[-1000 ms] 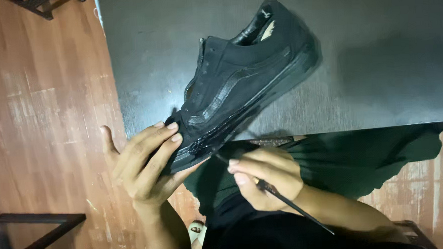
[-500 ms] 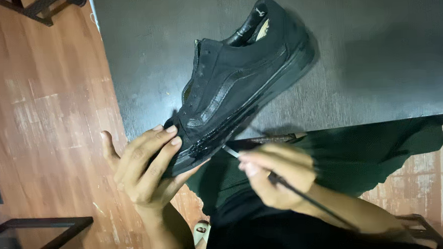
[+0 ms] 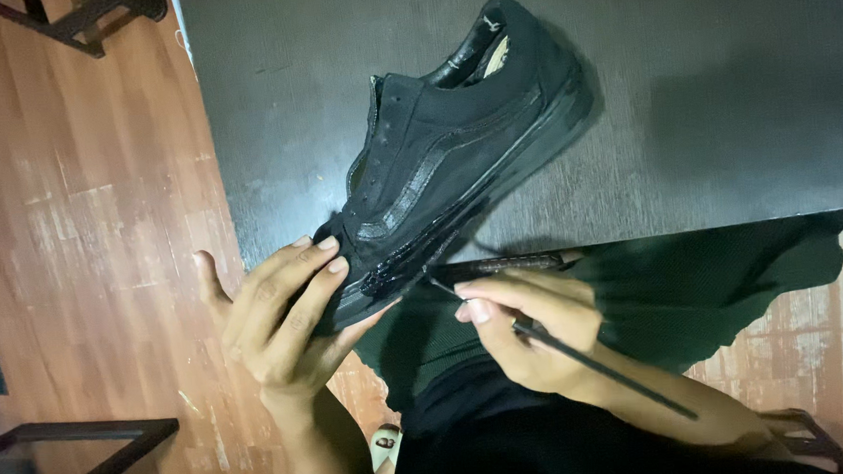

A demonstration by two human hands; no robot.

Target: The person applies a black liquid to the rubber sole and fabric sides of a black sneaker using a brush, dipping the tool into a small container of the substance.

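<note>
On a dark, matte tabletop (image 3: 718,91) with faint grain, above a reddish wood-plank floor (image 3: 90,232) worn pale in streaks. A dark metal frame (image 3: 89,441) sits low at the near left corner of view; another dark leg (image 3: 80,20) at the far left.

Black low-top sneaker (image 3: 456,150): canvas-like upper, a glossier side stripe, thick rubber sole band, pale lining showing inside the heel opening. Heel rests on the table; toe juts past the table's near edge, tilted toward the person.

Left hand (image 3: 283,319) cups the toe end from beneath, fingers together and curled over the front of the upper, thumb spread out to the side.

Right hand (image 3: 530,332) pinches a thin black brush (image 3: 588,358), fingers closed tight around the slim handle like a pen. Brush tip meets the sole band near the toe, where the rubber looks wet and shiny.

Dark green cloth (image 3: 708,281) drapes over the lap just beneath the table's edge; black clothing (image 3: 506,442) below it.
</note>
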